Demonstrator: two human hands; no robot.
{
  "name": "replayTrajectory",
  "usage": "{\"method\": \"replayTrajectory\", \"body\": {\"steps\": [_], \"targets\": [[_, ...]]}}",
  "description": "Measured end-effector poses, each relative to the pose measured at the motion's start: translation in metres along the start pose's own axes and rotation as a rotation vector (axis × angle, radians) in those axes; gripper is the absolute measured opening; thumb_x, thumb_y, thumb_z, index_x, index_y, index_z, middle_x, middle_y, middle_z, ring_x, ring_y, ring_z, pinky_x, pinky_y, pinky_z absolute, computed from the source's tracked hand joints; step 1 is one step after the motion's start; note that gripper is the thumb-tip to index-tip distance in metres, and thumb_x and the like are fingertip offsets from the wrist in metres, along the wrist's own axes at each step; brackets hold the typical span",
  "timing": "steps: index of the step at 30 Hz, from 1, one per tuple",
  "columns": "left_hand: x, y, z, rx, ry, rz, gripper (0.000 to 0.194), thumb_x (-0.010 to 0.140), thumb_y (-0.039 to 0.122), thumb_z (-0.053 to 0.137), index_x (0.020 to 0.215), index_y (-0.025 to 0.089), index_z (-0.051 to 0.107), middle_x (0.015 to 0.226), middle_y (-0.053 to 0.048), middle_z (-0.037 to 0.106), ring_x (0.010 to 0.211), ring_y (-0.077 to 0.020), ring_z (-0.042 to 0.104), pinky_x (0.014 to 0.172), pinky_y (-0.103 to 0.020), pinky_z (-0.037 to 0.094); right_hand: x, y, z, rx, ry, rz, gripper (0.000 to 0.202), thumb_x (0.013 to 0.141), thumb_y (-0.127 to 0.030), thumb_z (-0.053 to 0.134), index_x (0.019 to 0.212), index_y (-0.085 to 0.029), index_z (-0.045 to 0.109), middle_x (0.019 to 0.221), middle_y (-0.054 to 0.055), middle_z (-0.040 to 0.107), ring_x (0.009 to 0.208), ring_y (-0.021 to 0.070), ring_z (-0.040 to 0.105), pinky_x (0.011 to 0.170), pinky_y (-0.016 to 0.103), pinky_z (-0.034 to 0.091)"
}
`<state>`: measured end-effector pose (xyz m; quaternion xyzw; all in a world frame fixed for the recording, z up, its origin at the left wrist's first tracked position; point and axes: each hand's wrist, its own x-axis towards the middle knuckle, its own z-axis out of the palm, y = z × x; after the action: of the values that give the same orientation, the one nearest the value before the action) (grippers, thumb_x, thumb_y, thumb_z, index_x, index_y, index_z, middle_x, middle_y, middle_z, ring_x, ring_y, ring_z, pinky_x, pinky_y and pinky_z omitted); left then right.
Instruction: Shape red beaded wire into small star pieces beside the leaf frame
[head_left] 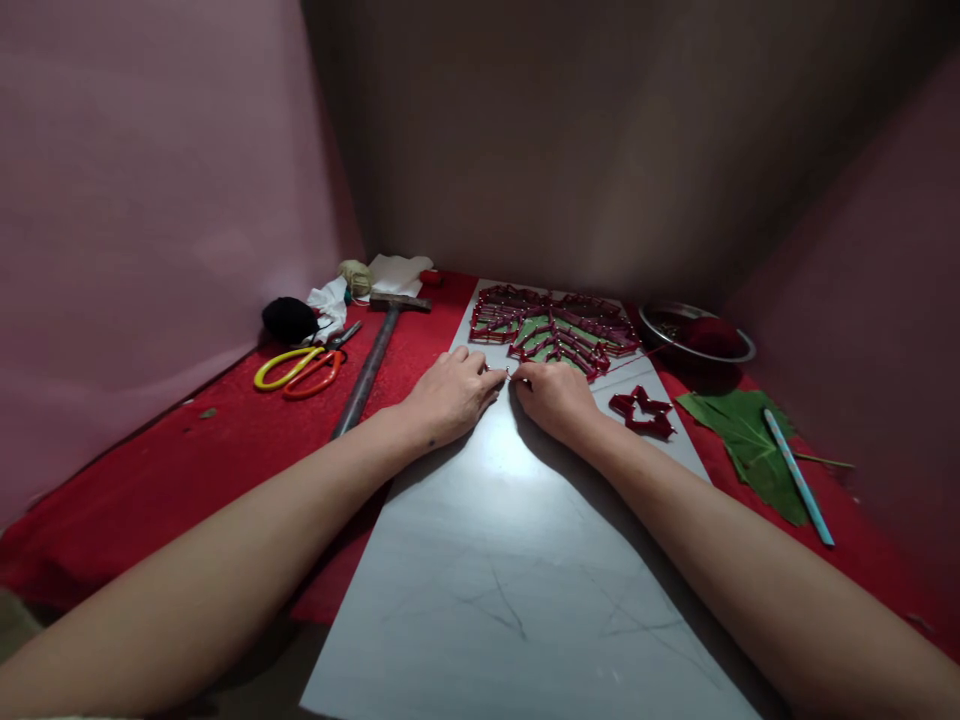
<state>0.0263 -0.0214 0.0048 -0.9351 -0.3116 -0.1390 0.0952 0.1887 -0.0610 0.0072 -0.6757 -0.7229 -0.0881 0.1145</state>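
Observation:
A long white board (495, 530) lies on a red cloth, with faint pencilled stars on its near part. Its far end carries a leaf-shaped figure (551, 325) of nails wound with dark red thread over green. To the right of my hands is a small red thread star (643, 412). My left hand (454, 393) rests on the board, fingers bent and together near a few small nails. Close beside it, my right hand (553, 393) pinches something too small to name, perhaps thread. A red thread runs from the bowl toward the leaf figure.
On the left are a hammer (367, 370), scissors (311, 370), a black yarn ball (289, 320) and a beige ball (355, 276). On the right are a metal bowl (739, 350) with red yarn, a green leaf (757, 440) and a light blue pencil (799, 478).

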Motion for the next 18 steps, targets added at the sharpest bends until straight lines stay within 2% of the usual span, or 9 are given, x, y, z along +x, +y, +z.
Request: {"method": "replayTrajectory", "body": {"steps": [6, 11, 14, 18], "targets": [[0.0, 0.004, -0.003, 0.064, -0.052, -0.019, 0.033, 0.091, 0.032, 0.036, 0.115, 0.022, 0.057, 0.094, -0.011, 0.056, 0.087, -0.0234, 0.045, 0.071, -0.034, 0.035, 0.004, 0.007, -0.01, -0.036, 0.024, 0.051, 0.028, 0.082, -0.027, 0.043, 0.09, -0.025, 0.07, 0.084, 0.006, 0.071, 0.077, 0.0216, 0.063, 0.063, 0.029, 0.041], [-0.002, 0.014, -0.004, 0.085, -0.026, -0.073, 0.035, 0.089, 0.038, 0.041, 0.116, 0.021, 0.056, 0.096, -0.011, 0.055, 0.089, -0.0246, 0.045, 0.07, -0.034, 0.034, 0.02, 0.009, -0.027, -0.097, -0.029, 0.077, 0.027, 0.081, -0.025, 0.045, 0.088, -0.023, 0.07, 0.085, 0.009, 0.07, 0.079, 0.0223, 0.063, 0.065, 0.03, 0.042], [-0.003, 0.02, -0.004, 0.093, -0.021, -0.14, 0.038, 0.087, 0.043, 0.043, 0.114, 0.02, 0.057, 0.097, -0.012, 0.055, 0.089, -0.0256, 0.045, 0.071, -0.034, 0.034, 0.035, 0.005, -0.031, -0.146, -0.061, 0.033, 0.027, 0.081, -0.023, 0.045, 0.086, -0.021, 0.071, 0.085, 0.011, 0.07, 0.079, 0.0228, 0.063, 0.066, 0.03, 0.043], [-0.003, 0.024, -0.004, 0.098, -0.042, -0.177, 0.038, 0.086, 0.043, 0.044, 0.111, 0.019, 0.059, 0.097, -0.015, 0.055, 0.09, -0.0291, 0.045, 0.069, -0.036, 0.034, 0.056, -0.009, -0.027, -0.143, -0.086, -0.02, 0.027, 0.079, -0.02, 0.046, 0.09, -0.019, 0.07, 0.089, 0.013, 0.07, 0.082, 0.023, 0.064, 0.067, 0.029, 0.044]]}}
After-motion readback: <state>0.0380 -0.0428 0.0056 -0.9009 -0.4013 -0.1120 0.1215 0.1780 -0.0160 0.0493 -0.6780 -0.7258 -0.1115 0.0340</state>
